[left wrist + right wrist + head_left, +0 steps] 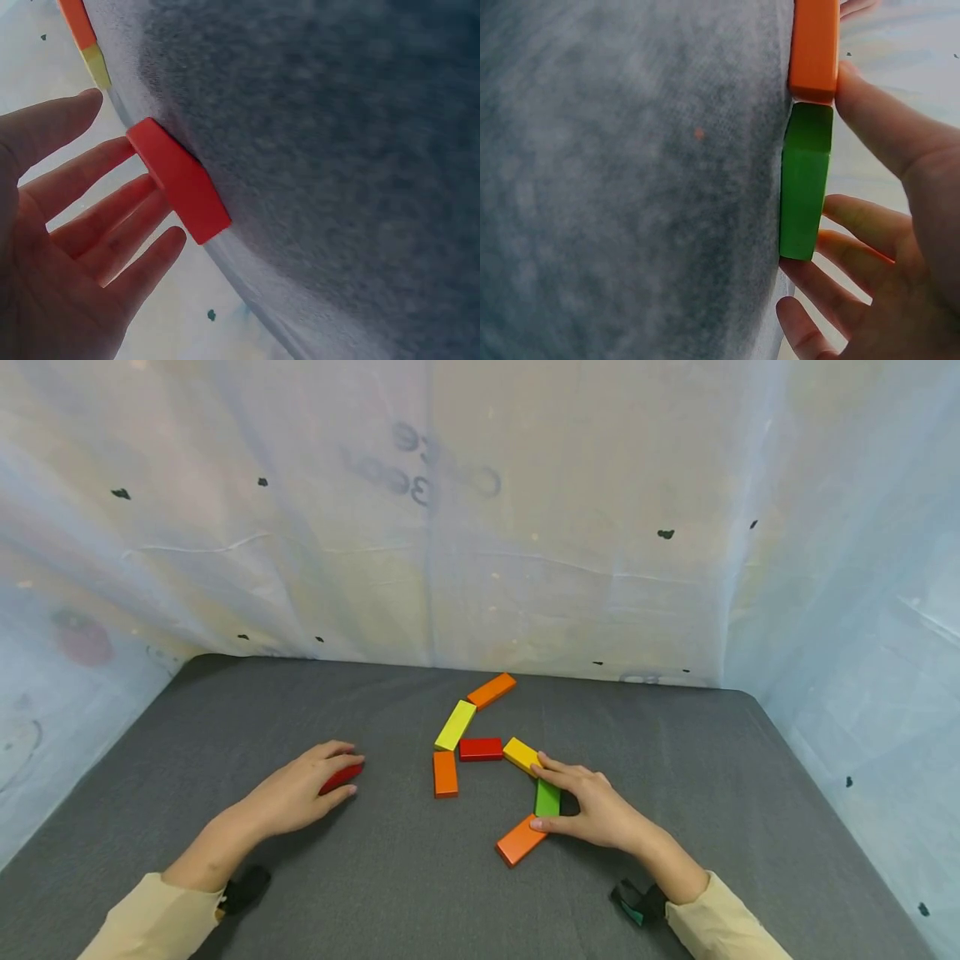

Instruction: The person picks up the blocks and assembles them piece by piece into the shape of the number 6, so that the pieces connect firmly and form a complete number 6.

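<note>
On the left of the grey table, my left hand [300,792] is spread beside a red block [341,778]. In the left wrist view its fingertips lie right at the red block [181,184], while the thumb stands apart. My right hand [603,806] reaches over a green block [547,798], fingers spread. Its thumb tip rests at an orange block [521,841], and its index fingertip lies at a yellow block [522,755]. The right wrist view has the green block [805,184] end to end with the orange one [814,49], the fingers behind them.
A red block [481,749] adjoins the yellow one. Left of it stand an orange block [446,774], a lime-yellow block [455,725] and, farther back, another orange block [491,691]. Pale sheeting [525,527] hangs behind and beside the grey table [390,877].
</note>
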Demonstrator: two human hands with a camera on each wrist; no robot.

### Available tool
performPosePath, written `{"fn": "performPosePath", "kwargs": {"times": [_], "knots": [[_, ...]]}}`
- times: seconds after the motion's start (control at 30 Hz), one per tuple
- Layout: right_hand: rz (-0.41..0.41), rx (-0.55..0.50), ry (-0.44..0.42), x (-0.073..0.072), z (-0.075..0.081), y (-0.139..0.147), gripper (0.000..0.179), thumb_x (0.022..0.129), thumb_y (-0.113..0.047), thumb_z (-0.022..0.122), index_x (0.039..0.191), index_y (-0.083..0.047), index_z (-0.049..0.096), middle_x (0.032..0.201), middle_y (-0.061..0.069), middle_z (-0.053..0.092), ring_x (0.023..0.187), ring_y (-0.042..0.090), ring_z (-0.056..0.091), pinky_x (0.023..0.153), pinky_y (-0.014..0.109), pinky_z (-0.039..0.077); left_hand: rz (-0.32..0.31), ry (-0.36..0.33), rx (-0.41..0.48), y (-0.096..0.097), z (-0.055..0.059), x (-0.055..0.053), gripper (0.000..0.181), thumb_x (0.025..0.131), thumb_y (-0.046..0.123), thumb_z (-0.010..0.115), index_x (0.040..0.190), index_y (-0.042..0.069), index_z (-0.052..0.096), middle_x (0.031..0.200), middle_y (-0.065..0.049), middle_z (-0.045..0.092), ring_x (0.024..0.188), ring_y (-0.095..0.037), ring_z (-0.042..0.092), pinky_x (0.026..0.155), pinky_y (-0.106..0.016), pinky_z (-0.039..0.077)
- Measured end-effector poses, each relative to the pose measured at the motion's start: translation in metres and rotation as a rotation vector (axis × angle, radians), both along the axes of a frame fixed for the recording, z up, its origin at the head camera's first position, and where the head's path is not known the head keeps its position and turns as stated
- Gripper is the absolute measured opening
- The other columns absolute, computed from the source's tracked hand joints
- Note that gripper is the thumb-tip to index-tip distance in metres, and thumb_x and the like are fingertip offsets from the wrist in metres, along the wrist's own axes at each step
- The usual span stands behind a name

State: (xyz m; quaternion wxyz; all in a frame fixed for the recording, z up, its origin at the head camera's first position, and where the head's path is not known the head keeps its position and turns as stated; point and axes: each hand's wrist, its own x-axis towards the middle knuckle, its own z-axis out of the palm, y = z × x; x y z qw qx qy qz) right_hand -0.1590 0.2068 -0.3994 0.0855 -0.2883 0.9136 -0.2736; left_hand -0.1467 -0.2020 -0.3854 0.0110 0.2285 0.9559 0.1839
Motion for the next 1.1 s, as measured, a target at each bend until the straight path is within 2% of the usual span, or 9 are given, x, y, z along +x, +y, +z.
{"fn": "performPosePath", "kwargs": {"times": [0.33,0.6,0.87,1.1], "knots": [[0.007,0.001,0.002,0.001,0.001,0.000,0.071,0.085,-0.047,0.069,0.143,-0.011,0.047,0.154,0.009,0.035,0.135,0.036,0.039,0.100,0.064,0.031,-0.002,-0.050,-0.023,-0.003,0.004,0.002,0.046,0.091,0.021,0.066,0.132,0.002,0.057,0.139,-0.024,0.047,0.123,-0.044,0.048,0.093,-0.058,0.045],[0.013,0.009,0.001,0.000,0.000,0.000,0.072,0.085,-0.047,0.069,0.143,-0.010,0.047,0.154,0.010,0.035,0.135,0.037,0.039,0.099,0.065,0.031,-0.008,-0.127,-0.064,-0.003,0.010,0.005,0.055,0.087,0.023,0.071,0.134,0.000,0.054,0.141,-0.025,0.045,0.126,-0.045,0.045,0.095,-0.058,0.044],[0.007,0.010,-0.011,0.001,0.000,0.000,0.071,0.085,-0.048,0.068,0.143,-0.012,0.047,0.154,0.009,0.035,0.136,0.036,0.039,0.100,0.063,0.031,-0.061,-0.228,-0.064,-0.006,0.013,0.006,0.069,0.078,0.017,0.079,0.138,-0.001,0.049,0.140,-0.025,0.046,0.124,-0.044,0.047,0.092,-0.053,0.048],[0.004,0.016,-0.007,0.000,0.002,0.000,0.071,0.084,-0.047,0.069,0.143,-0.012,0.048,0.154,0.008,0.034,0.135,0.035,0.040,0.100,0.062,0.032,-0.119,-0.219,-0.012,-0.011,0.010,0.006,0.067,0.078,0.011,0.078,0.136,-0.004,0.049,0.135,-0.026,0.050,0.120,-0.042,0.051,0.090,-0.051,0.049]]}}
